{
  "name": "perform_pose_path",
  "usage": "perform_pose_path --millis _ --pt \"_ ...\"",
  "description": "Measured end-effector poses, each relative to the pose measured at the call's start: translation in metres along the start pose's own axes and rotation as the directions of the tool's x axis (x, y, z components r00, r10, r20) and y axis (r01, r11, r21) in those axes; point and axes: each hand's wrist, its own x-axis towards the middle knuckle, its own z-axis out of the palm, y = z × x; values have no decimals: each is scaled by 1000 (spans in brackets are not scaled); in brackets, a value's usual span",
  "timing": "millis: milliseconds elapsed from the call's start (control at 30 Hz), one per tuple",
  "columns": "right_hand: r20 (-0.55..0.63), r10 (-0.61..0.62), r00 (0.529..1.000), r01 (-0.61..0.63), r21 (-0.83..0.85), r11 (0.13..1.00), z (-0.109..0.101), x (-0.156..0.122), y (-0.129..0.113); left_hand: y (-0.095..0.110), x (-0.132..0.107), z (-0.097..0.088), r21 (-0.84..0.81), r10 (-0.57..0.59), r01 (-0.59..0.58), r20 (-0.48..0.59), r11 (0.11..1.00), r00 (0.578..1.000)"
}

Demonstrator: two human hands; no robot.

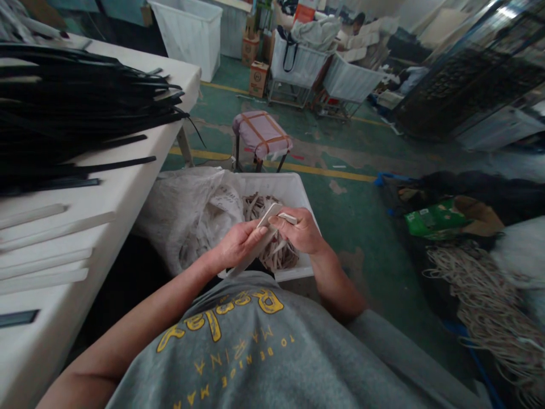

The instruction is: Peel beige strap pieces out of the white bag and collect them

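Gripping pale strip in left hand, pinching pale end in right hand, over near white bin. Apparently working mid-piece, seemingly leaving loose strips untouched on left tabletop.

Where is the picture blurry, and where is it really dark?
Head view: the tall rack at upper right looks smeared, with bright glare near its top; head view: the space below the white table is nearly black; head view: the left hand and right hand look clearer.

Left grip just beside right grip
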Motion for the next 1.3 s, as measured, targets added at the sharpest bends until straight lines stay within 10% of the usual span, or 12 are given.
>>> perform_pose_path --millis 400,667,867,1300 --pt "-183 -6 983 -12 -96 995 -5 -19 11 -67 -20 10 170 -102 95 35 981 994" --pt "-406 109 908 -206 -204 957 -37 -33 35 -79 -29 -40 371 -116 214 -268 904 956" --pt "-411 210 887 -329 -244 912 -52 -19 86 -96 -67 -75 339 -190 334 -395 879 899" --pt "-464 294 836 -435 -233 870 -82 64 186 -106 -89 -68 579 -367 412 -201 703 908"
